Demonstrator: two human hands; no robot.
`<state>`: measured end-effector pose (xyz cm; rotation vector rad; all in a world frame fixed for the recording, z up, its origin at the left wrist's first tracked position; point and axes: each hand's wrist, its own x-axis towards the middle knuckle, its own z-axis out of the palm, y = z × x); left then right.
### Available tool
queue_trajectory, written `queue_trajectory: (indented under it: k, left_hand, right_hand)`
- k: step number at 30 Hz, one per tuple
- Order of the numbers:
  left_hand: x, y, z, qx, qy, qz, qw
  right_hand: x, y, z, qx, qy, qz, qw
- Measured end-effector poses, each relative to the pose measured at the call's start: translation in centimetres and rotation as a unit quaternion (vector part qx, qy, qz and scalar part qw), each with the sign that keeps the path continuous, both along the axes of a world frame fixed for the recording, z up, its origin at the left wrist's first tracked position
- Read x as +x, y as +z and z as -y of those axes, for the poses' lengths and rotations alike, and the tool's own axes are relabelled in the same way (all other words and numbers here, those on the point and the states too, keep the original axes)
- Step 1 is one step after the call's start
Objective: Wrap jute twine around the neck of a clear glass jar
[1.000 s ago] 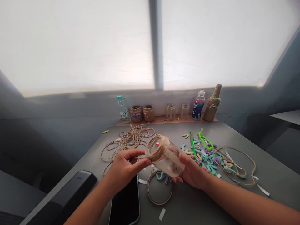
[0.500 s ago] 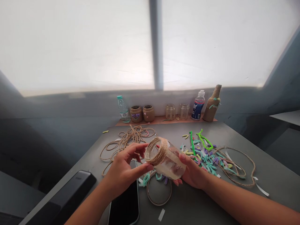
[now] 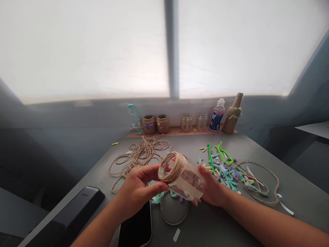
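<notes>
A clear glass jar (image 3: pixel 189 181) is held tilted above the table, its mouth toward the left. Twine (image 3: pixel 177 168) is wound in a band around its neck. My left hand (image 3: pixel 141 187) grips the neck, thumb on the near side of the twine and fingers behind the jar. At the other end, my right hand (image 3: pixel 212 188) holds the base, with some fingertips showing beneath. Below the jar lies a roll of tape or ring (image 3: pixel 174 223), seen edge-up, with a dark phone (image 3: pixel 136 226) beside it, partly under my left hand.
Loose twine (image 3: pixel 144 151) lies in a heap at the left. Colourful pipe-cleaner pieces (image 3: pixel 228 175) spread over the right side. Wrapped jars (image 3: pixel 162 125), clear jars (image 3: pixel 186 123), a water bottle (image 3: pixel 135 121) and a twine-covered bottle (image 3: pixel 230 120) line the back. A black case (image 3: pixel 74 212) sits front left.
The jar has turned slightly in my hands and its base has dipped a little. My left fingers have shifted at the neck, closer to the jar's mouth.
</notes>
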<state>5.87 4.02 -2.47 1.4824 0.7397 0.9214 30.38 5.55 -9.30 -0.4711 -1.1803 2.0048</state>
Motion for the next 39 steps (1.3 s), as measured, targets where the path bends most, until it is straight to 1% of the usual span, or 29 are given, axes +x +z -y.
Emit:
queue_trajectory:
  k: [3, 6, 10, 15, 18, 20, 24, 29, 31, 34, 37, 39]
  left_hand:
    - [0.1, -0.1, 0.1, -0.001, 0.003, 0.039, 0.999]
    - [0.4, -0.1, 0.3, 0.002, -0.008, 0.051, 0.999]
    - [0.8, 0.2, 0.6, 0.002, -0.006, 0.044, 0.999]
    - [1.2, 0.4, 0.3, -0.034, 0.049, 0.043, 0.997]
    - [1.1, 0.2, 0.1, -0.051, 0.076, 0.047, 0.995]
    - [0.9, 0.0, 0.1, -0.052, 0.081, 0.039, 0.995]
    - [0.8, -0.1, 0.3, -0.035, 0.067, 0.019, 0.997]
    - [0.8, 0.1, 0.6, -0.031, 0.009, 0.025, 0.999]
    - [0.8, 0.2, 0.7, -0.023, -0.003, 0.028, 0.999]
    - [0.9, 0.2, 0.8, -0.006, 0.012, 0.018, 1.000]
    - [1.0, 0.2, 0.9, 0.007, 0.048, 0.015, 0.999]
    - [1.1, 0.3, 0.9, 0.000, 0.055, 0.019, 0.998]
  right_hand:
    - [0.1, 0.1, 0.0, -0.004, 0.025, 0.005, 1.000]
    - [0.1, 0.4, 0.0, -0.011, 0.042, 0.016, 0.999]
    - [-0.3, 0.8, 0.0, -0.025, 0.007, 0.005, 1.000]
    - [-0.6, 1.0, 0.3, 0.050, -0.035, -0.016, 0.998]
    - [-0.6, 1.1, 0.3, 0.062, -0.049, -0.031, 0.996]
    - [-0.6, 1.1, 0.2, 0.056, -0.044, -0.033, 0.997]
    - [-0.5, 1.1, 0.1, 0.032, -0.013, -0.023, 0.999]
    - [-0.2, 0.3, 0.0, 0.009, 0.020, -0.007, 1.000]
    - [-0.1, -0.2, -0.1, 0.003, 0.027, -0.002, 1.000]
    - [-0.1, -0.5, -0.2, -0.006, 0.022, 0.001, 1.000]
    - [-0.1, -0.2, -0.1, -0.014, 0.006, -0.001, 1.000]
    - [-0.1, 0.0, 0.0, -0.018, -0.003, 0.000, 1.000]
